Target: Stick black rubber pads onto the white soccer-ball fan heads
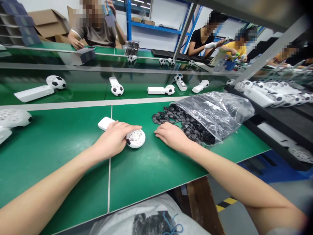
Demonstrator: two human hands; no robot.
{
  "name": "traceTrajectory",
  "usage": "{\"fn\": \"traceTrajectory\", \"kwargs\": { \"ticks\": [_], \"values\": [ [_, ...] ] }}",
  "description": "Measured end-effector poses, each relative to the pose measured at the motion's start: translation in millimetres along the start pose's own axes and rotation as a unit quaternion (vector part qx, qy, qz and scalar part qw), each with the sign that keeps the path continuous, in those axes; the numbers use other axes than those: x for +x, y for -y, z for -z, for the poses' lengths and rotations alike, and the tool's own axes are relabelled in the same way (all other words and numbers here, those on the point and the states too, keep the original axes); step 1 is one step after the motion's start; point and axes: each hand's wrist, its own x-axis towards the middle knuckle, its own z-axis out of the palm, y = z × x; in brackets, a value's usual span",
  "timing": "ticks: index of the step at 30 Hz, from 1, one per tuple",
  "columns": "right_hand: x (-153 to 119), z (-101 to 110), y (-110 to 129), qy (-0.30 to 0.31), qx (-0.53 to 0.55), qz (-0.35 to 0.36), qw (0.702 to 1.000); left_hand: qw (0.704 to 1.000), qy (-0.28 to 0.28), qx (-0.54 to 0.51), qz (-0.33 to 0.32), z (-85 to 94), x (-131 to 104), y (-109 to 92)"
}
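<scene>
My left hand is wrapped over a white handheld fan with a round, football-patterned head, which lies on the green table. Its grille head shows to the right of my fingers and the end of its handle sticks out behind them. To the right, my right hand rests low over the table, fingers drawn together. Whatever those fingertips may hold is hidden. Just beyond that hand, a heap of small black pieces spills from a clear plastic bag.
More football-headed fans, such as this one, lie on the green strip behind the table. A black tray of fans stands at right. Another fan sits at far left. Several people work across the line, near a grey box.
</scene>
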Motion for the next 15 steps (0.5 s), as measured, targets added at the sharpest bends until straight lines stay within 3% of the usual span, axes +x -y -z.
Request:
{"fn": "traceTrajectory", "kwargs": {
  "ticks": [4,7,11,15],
  "values": [
    [0.6,-0.1,4.7,0.021,-0.067,0.008,0.998,1.0,-0.004,-0.003,0.003,-0.8,-1.4,0.3],
    [-0.4,4.9,7.9,-0.019,0.061,-0.028,0.998,1.0,-0.006,-0.02,0.012,-0.7,-2.9,0.2],
    [-0.9,16.1,23.9,-0.067,0.302,-0.04,0.95,0.999,0.002,-0.036,0.029,-1.5,-3.0,-3.4],
    [6.0,17.7,40.5,-0.085,0.367,0.015,0.926,0.998,-0.003,-0.051,0.049,-4.1,-1.0,-7.5]
  ]
}}
